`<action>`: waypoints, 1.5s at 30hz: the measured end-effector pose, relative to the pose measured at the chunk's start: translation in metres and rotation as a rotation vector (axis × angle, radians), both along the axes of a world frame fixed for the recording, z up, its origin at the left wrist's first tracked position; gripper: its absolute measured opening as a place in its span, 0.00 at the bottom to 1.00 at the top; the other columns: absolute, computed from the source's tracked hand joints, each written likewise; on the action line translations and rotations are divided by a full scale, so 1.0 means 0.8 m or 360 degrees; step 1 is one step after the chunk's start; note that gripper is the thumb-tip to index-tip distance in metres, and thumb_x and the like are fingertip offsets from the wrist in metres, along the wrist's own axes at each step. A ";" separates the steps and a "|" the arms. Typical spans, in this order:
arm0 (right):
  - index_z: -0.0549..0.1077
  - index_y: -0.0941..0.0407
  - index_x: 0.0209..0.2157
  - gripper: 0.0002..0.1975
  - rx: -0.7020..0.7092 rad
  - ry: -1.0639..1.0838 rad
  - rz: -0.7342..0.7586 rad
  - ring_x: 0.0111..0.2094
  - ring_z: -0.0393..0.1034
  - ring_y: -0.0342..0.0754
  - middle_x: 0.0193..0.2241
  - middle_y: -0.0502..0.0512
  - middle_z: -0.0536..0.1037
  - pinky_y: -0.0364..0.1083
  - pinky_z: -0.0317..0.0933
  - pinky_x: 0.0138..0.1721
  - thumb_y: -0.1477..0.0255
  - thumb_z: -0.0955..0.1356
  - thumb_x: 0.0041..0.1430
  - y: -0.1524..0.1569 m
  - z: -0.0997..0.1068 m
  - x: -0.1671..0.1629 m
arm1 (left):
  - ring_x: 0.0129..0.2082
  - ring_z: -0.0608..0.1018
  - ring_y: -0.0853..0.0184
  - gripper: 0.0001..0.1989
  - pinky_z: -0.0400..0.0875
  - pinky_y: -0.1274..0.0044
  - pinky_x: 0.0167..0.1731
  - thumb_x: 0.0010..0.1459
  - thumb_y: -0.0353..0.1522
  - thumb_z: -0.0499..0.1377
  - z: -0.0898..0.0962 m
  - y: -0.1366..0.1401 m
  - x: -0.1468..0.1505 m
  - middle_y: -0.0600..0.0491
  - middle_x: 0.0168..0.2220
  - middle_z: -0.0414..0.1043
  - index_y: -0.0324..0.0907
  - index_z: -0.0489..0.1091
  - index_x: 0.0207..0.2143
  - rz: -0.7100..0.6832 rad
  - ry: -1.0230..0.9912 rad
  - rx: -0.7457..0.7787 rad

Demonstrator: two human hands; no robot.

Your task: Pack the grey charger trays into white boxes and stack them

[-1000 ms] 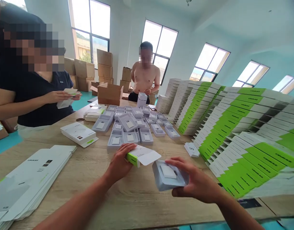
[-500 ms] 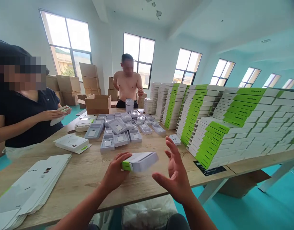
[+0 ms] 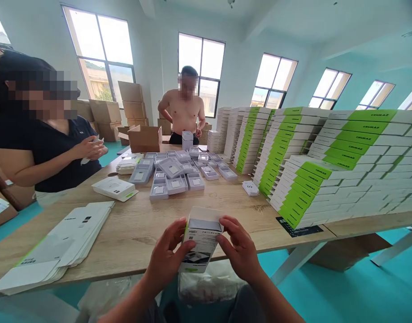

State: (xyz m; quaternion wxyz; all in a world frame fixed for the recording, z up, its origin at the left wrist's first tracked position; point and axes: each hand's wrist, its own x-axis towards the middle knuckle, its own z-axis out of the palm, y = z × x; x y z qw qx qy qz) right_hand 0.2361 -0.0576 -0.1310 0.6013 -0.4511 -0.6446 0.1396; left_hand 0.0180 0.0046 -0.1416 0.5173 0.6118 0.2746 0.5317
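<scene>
A small white and green product box (image 3: 203, 242) is tilted up over the table's near edge, its far-end flap raised and its printed side facing me. My left hand (image 3: 170, 253) grips the left side, thumb across the print. On the right side, my right hand (image 3: 238, 246) pinches the box's upper corner by the flap. Inside the opening a grey-white edge shows; what else the box holds is hidden. Beyond it, plastic trays (image 3: 174, 168) with small white square pieces lie piled on the table. A small stack of white cards (image 3: 250, 188) sits to the right.
Stacks of finished-looking white and green boxes (image 3: 298, 188) line the right side. Flat box sleeves (image 3: 62, 242) lie at left, near another white box (image 3: 114, 187). A carton (image 3: 145, 138) stands at the back. One co-worker (image 3: 64, 134) is at left, another (image 3: 185, 107) across the table.
The box has been turned from lying sideways to tilted up, printed side toward me. My right hand, open and apart before, has closed on its right corner. The view has shifted slightly.
</scene>
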 end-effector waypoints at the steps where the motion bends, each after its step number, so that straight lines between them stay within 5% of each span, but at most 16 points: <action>1: 0.73 0.46 0.56 0.18 0.0008 -0.0025 0.0005 0.52 0.72 0.52 0.57 0.60 0.72 0.51 0.73 0.50 0.69 0.68 0.66 0.002 -0.002 0.000 | 0.51 0.81 0.57 0.25 0.79 0.66 0.48 0.57 0.39 0.68 -0.008 0.002 -0.002 0.47 0.52 0.76 0.48 0.68 0.55 -0.0005 0.0039 0.0038; 7: 0.74 0.45 0.56 0.19 -0.0040 -0.0214 0.0223 0.54 0.71 0.54 0.52 0.58 0.76 0.52 0.71 0.52 0.67 0.70 0.64 0.010 0.002 -0.004 | 0.51 0.80 0.58 0.23 0.80 0.69 0.46 0.61 0.38 0.65 -0.025 0.009 -0.021 0.47 0.59 0.70 0.51 0.68 0.59 0.0039 0.0226 0.0314; 11: 0.77 0.46 0.51 0.14 -0.0106 -0.0233 0.0423 0.47 0.73 0.50 0.45 0.55 0.78 0.49 0.72 0.47 0.69 0.71 0.64 0.017 0.021 -0.004 | 0.46 0.80 0.61 0.17 0.79 0.74 0.44 0.63 0.34 0.62 0.019 0.017 -0.040 0.47 0.52 0.74 0.49 0.71 0.54 -0.0028 0.0682 0.0762; 15: 0.79 0.47 0.47 0.11 0.0037 -0.0367 0.0318 0.52 0.70 0.53 0.58 0.58 0.70 0.54 0.70 0.51 0.71 0.70 0.64 0.018 0.041 -0.005 | 0.46 0.79 0.61 0.12 0.77 0.77 0.41 0.67 0.30 0.55 0.064 0.021 -0.053 0.44 0.52 0.74 0.47 0.73 0.50 -0.0063 0.1074 0.1035; 18: 0.78 0.46 0.45 0.11 0.0240 -0.0551 0.0210 0.55 0.68 0.56 0.54 0.58 0.73 0.58 0.68 0.52 0.75 0.69 0.64 0.014 0.050 -0.007 | 0.55 0.77 0.59 0.11 0.75 0.75 0.48 0.67 0.26 0.55 0.071 0.017 -0.053 0.43 0.56 0.72 0.46 0.72 0.48 -0.0003 0.1042 0.1179; 24: 0.72 0.46 0.47 0.13 0.0308 -0.0682 0.0237 0.45 0.74 0.52 0.38 0.53 0.80 0.55 0.71 0.46 0.75 0.70 0.63 0.006 0.056 -0.008 | 0.59 0.75 0.59 0.20 0.74 0.68 0.54 0.63 0.20 0.57 0.059 0.008 -0.051 0.47 0.52 0.77 0.50 0.67 0.53 -0.0016 0.0763 0.1449; 28: 0.76 0.50 0.37 0.02 -0.0028 -0.0605 0.0211 0.47 0.74 0.53 0.47 0.58 0.78 0.53 0.70 0.47 0.67 0.71 0.64 0.002 0.072 -0.017 | 0.57 0.76 0.58 0.08 0.74 0.69 0.53 0.64 0.27 0.59 0.071 -0.004 -0.047 0.46 0.55 0.75 0.47 0.74 0.44 0.0038 0.0910 0.1105; 30: 0.75 0.51 0.33 0.06 -0.0231 -0.0472 0.0193 0.48 0.74 0.52 0.48 0.56 0.79 0.51 0.69 0.48 0.66 0.70 0.65 0.002 0.079 -0.023 | 0.51 0.79 0.59 0.02 0.75 0.70 0.50 0.64 0.33 0.61 0.080 -0.011 -0.040 0.48 0.55 0.75 0.46 0.74 0.37 0.0130 0.0918 0.0784; 35: 0.76 0.49 0.41 0.07 -0.0465 -0.0187 0.0050 0.38 0.76 0.50 0.45 0.53 0.83 0.49 0.70 0.41 0.64 0.71 0.62 0.007 0.079 -0.033 | 0.41 0.82 0.61 0.13 0.79 0.71 0.41 0.60 0.38 0.63 0.093 -0.016 -0.021 0.49 0.50 0.79 0.46 0.73 0.47 0.0160 0.0671 0.0164; 39: 0.76 0.51 0.36 0.08 -0.0540 -0.0039 0.0021 0.36 0.76 0.49 0.42 0.53 0.84 0.47 0.70 0.36 0.61 0.71 0.61 0.010 0.078 -0.040 | 0.42 0.82 0.58 0.19 0.80 0.70 0.40 0.57 0.39 0.65 0.095 -0.014 -0.015 0.47 0.48 0.81 0.43 0.76 0.50 0.0156 0.0521 -0.0020; 45: 0.78 0.52 0.32 0.06 -0.0431 -0.0009 0.0011 0.36 0.78 0.49 0.42 0.54 0.84 0.47 0.72 0.37 0.65 0.72 0.61 0.007 0.074 -0.041 | 0.47 0.82 0.56 0.12 0.81 0.72 0.40 0.57 0.39 0.64 0.097 -0.015 -0.017 0.47 0.48 0.82 0.44 0.83 0.39 0.0153 0.0507 0.0011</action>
